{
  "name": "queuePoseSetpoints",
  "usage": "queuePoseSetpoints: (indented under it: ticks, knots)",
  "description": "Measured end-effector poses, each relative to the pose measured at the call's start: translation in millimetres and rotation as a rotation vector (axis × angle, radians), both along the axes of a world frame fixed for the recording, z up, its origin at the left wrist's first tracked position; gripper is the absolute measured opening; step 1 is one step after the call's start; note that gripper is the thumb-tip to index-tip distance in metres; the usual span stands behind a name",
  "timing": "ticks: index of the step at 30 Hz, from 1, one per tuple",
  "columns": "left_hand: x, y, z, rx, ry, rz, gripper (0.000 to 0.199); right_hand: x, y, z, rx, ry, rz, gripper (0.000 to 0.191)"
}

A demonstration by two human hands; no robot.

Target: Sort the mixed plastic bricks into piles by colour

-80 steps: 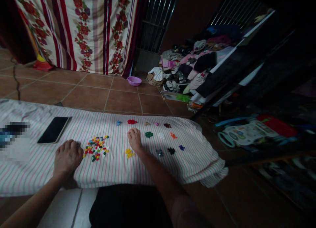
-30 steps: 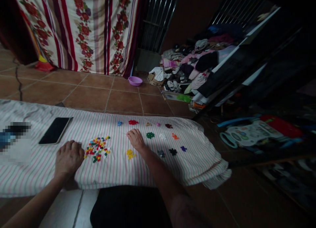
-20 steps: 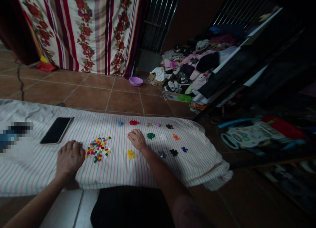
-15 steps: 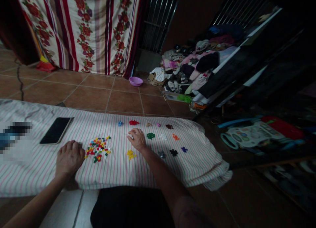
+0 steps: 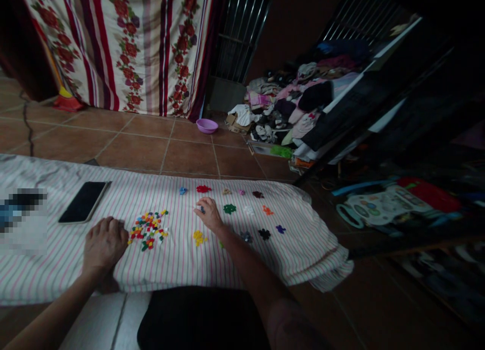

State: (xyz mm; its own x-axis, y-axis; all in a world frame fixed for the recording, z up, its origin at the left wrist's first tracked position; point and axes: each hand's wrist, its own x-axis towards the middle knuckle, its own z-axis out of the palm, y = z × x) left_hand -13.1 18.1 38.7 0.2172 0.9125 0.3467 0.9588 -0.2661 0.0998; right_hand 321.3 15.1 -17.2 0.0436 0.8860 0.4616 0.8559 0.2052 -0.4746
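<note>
My left hand point(image 5: 105, 244) lies palm down on the striped cloth point(image 5: 166, 266), its fingers loosely spread at the edge of a mixed pile of small coloured pieces point(image 5: 148, 230). My right hand point(image 5: 209, 214) is curled with fingertips down at the cloth, around small dark bluish pieces point(image 5: 202, 209); whether any are pinched is too small to see. About it lie single-colour clusters: red pieces point(image 5: 203, 189), green pieces point(image 5: 229, 208), yellow pieces point(image 5: 199, 238) and light blue pieces point(image 5: 183, 190). My right forearm partly covers the light green pieces point(image 5: 222, 244) and grey pieces point(image 5: 246, 237).
Further right are brown point(image 5: 258, 194), orange point(image 5: 268, 210), black point(image 5: 264, 234) and purple pieces point(image 5: 280, 229). A dark-screened phone point(image 5: 83, 202) lies left of the mixed pile. Beyond the cloth, a purple basin point(image 5: 206, 126) and heaped clothes point(image 5: 288, 97) rest on the tiled floor.
My right hand has shifted slightly; dark bluish pieces now show between its fingers, and light green pieces show beside the forearm. The left hand stays put. The view has moved slightly.
</note>
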Motion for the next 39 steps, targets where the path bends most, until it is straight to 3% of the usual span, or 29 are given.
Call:
queuePoseSetpoints:
  ticks: [3,10,17,23,31,39]
  knots:
    - [-0.5,0.1,-1.7,-0.004,0.003,0.000,0.024,0.7,1.6,1.4,0.047,0.045,-0.002,0.007]
    - [-2.0,1.0,-3.3,-0.006,0.001,-0.004,0.023,14.0,8.6,7.3,0.037,0.166,-0.143,0.028]
    - [-1.4,0.1,-1.1,0.008,0.018,-0.014,0.020,21.1,11.2,7.7,0.028,0.131,-0.166,0.032]
    - [-0.8,0.7,-2.4,0.031,0.003,-0.014,0.019,12.7,22.9,10.6,-0.020,0.004,-0.138,0.032]
    - [-4.0,6.7,-13.2,0.077,0.027,-0.024,0.022,28.3,53.6,24.3,0.024,-0.034,-0.083,0.015]
    - [-8.4,11.0,-25.5,0.145,0.056,-0.047,0.026,30.2,85.4,14.6,-0.033,-0.108,0.056,0.012]
